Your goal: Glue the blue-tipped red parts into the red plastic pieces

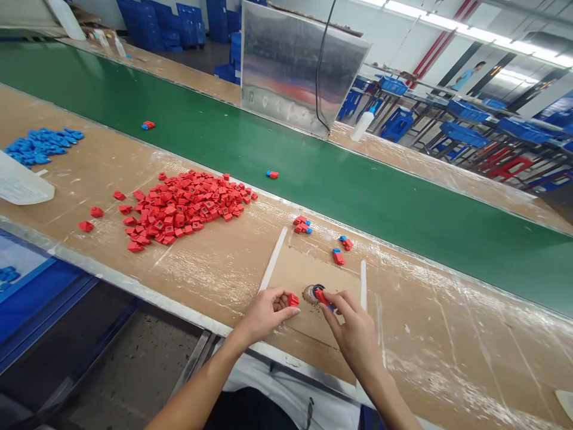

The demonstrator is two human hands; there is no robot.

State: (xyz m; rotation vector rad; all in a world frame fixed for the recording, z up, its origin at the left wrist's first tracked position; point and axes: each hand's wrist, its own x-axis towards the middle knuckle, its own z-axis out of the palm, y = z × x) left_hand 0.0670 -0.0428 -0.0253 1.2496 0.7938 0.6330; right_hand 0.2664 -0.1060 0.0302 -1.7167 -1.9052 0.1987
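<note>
My left grip (264,314) is closed around a small red piece (293,300), pinched between thumb and fingers just above the tabletop (430,334). My right grip (356,322) grasps a red-and-blue piece (320,295) by thumb and fingertips, its red end at the small round container (310,294); whether it touches the rim I cannot tell. Beneath both lies a cardboard sheet (308,329), with a white strip (273,260) along its left side and another on its right. Just past the sheet's far edge, near the belt, I see two joined red-and-blue pieces (339,257) close together, and a small cluster (301,224) of similar ones to their left. Farther left spreads a big heap of red pieces (188,206), a few strays beside it, then a pile of blue pieces (42,146) next to a translucent white container (22,184). Beyond runs the green belt (201,131), carrying two more red-and-blue pieces, well apart. Across it stand a metal panel (295,65) and a white bottle (363,124) with a blue top.
</note>
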